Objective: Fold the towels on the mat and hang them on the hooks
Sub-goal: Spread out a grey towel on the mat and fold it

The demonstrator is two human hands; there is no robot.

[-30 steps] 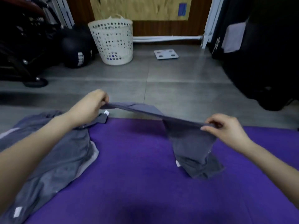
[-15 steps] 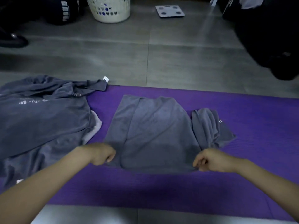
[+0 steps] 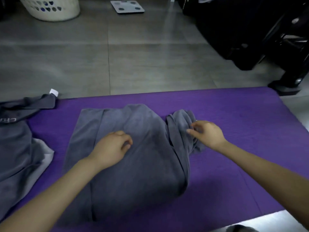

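Crowding the mat's (image 3: 234, 123) left edge, towel heap (image 3: 15, 148), basket (image 3: 55, 10) and scale (image 3: 127, 6) beyond

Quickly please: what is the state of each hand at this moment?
Left hand: open, fingers loosely curled over the grey towel, gripping nothing visible.
Right hand: open, fingers relaxed at the towel's bunched side.

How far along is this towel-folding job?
Barely started. One grey towel is spread on the purple mat, its right end bunched; the left hand is over its middle and the right hand at the bunched part. A second towel lies crumpled to the left. Folding and hanging both remain; no hooks are in view.
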